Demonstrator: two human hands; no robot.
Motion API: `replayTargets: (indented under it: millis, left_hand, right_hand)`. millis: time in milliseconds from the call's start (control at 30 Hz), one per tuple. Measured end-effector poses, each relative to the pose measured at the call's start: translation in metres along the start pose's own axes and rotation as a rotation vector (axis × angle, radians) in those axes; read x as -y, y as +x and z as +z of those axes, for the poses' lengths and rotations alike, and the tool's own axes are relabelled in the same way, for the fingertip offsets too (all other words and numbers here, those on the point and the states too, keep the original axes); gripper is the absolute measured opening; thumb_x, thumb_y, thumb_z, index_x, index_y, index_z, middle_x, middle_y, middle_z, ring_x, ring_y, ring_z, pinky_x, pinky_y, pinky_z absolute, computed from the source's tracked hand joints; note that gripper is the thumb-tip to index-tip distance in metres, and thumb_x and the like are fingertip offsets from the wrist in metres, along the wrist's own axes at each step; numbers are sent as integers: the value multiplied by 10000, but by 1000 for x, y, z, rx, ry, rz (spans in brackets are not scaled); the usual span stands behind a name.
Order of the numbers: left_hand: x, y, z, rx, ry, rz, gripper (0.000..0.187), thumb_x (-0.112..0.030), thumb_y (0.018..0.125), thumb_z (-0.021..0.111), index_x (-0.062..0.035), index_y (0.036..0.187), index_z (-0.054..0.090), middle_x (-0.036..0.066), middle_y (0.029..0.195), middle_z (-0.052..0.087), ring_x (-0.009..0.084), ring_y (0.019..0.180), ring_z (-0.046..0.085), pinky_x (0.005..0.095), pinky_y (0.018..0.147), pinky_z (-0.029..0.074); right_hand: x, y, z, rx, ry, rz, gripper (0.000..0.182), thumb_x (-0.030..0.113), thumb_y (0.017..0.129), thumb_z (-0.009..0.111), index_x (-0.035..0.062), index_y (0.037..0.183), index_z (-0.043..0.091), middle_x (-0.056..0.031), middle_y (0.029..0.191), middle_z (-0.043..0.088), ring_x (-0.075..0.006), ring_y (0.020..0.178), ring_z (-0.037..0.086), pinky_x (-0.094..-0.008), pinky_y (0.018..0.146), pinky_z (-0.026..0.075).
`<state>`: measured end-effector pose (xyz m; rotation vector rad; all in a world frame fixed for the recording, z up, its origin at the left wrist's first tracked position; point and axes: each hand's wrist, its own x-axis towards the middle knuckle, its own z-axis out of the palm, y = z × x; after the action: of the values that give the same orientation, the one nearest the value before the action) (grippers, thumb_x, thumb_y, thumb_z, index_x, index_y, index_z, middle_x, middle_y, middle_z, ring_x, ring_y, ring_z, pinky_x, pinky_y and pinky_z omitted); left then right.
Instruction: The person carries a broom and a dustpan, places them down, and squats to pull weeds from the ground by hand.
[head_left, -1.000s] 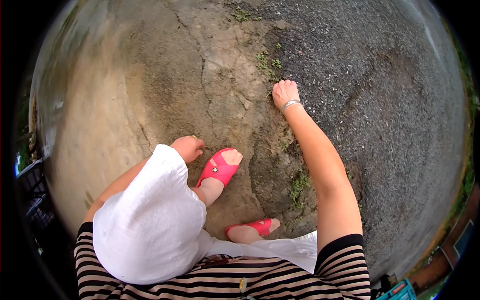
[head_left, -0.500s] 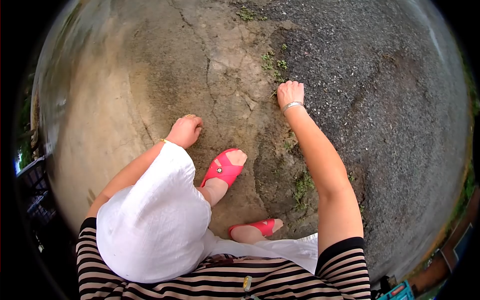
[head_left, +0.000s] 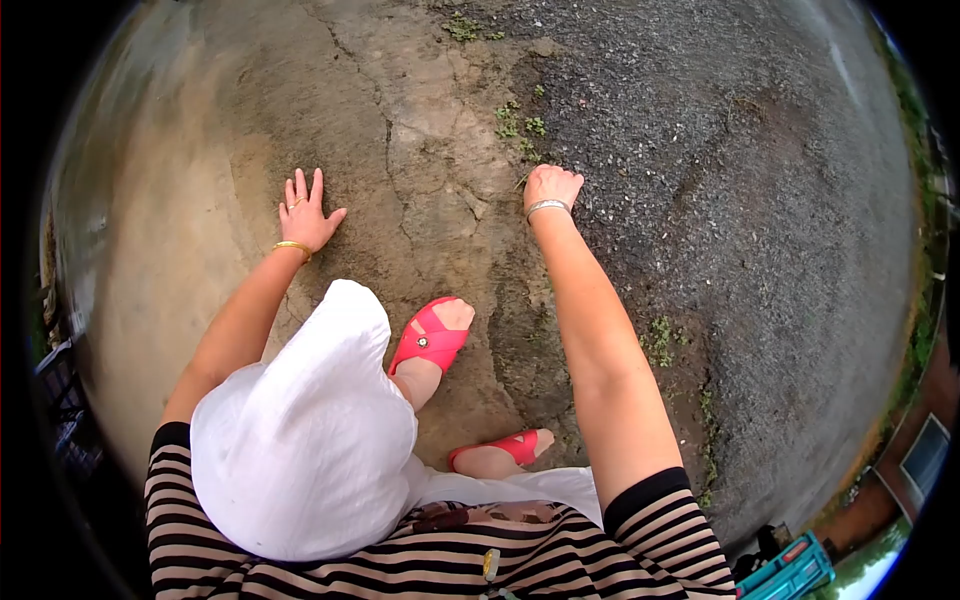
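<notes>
My left hand (head_left: 309, 216), with a gold bracelet and a ring, is spread open over the tan concrete (head_left: 240, 140), fingers pointing away from me. Nothing shows in it. On the border between concrete and dark gravel (head_left: 720, 190), my right hand (head_left: 552, 186) is closed, a silver bracelet on its wrist. A thin stem or blade sticks out at its left side; what its fingers grip is too small to tell. Small green weeds (head_left: 508, 122) grow just above that hand. Pink sandals (head_left: 432, 342) are on my feet, below and between the hands.
White cloth (head_left: 310, 430) covers my bent knee. More weeds (head_left: 658, 342) stand right of my right forearm. A teal object (head_left: 790, 572) lies at the bottom right edge. Cracks run across the concrete. Green growth lines the far right.
My left hand has moved left and forward, away from my knee, and its curled fingers have spread. My right hand is still closed in nearly the same spot by the weeds.
</notes>
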<state>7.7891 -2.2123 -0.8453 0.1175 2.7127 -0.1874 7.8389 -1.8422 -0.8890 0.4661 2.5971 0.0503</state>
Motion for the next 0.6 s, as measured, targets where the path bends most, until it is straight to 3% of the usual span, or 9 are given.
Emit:
replayTargets:
  millis: [100,167,267,300,367,433,533,600]
  left_hand:
    - [-1,0,11,21,28,-17,852,-475,820,596,-244,1477,105,111,1542,8,334,1410,44,552,1086,153]
    - [0,1,6,40,17,-12,865,-496,822,586,-251,1480,80,105,1543,-12,331,1412,32,551,1090,134]
    - [-4,-6,-8,91,54,-11,850,-534,836,550,-259,1481,69,99,1544,-28,329,1413,21,559,1093,100]
    - [-4,-7,-11,104,66,-16,845,-542,840,540,-259,1481,67,101,1544,-29,329,1413,19,561,1093,95]
    - [2,-4,-5,42,61,18,840,-559,846,518,-254,1481,62,104,1543,-32,331,1413,14,567,1092,83]
    - [4,-11,4,30,72,43,836,-571,851,499,-246,1482,56,108,1542,-35,333,1413,7,573,1091,74]
    - [6,-6,2,32,108,59,833,-589,863,459,-219,1483,43,110,1541,-48,336,1412,-21,585,1085,59]
    - [8,-7,1,27,105,70,829,-595,866,445,-217,1484,41,110,1540,-57,333,1412,-31,588,1083,47]
  right_hand:
    - [29,-14,-3,115,188,138,238,130,848,484,114,948,699,-89,1013,682,-251,927,653,-397,888,377]
    - [49,-20,0,131,332,165,220,136,831,498,96,938,686,-110,993,679,-271,929,649,-414,879,410]
    - [46,-34,-3,35,286,-94,215,143,846,483,96,927,677,-112,989,674,-250,918,647,-414,824,444]
    - [31,-39,-5,40,246,-207,184,130,818,512,89,901,672,-122,959,675,-263,911,648,-402,774,479]
    - [-1,-47,-9,162,116,-359,184,128,795,549,80,925,670,-119,987,671,-277,942,642,-408,809,489]
    - [-30,-50,-5,368,-30,-419,235,135,765,597,70,983,656,-128,1032,660,-289,978,633,-404,849,493]
    - [-57,-50,-17,551,-47,-481,368,162,726,672,162,1092,633,-95,1106,641,-282,1044,602,-395,870,494]
    - [-69,-30,-17,398,180,-431,366,170,726,675,187,1089,634,-94,1081,633,-303,1001,598,-405,846,493]
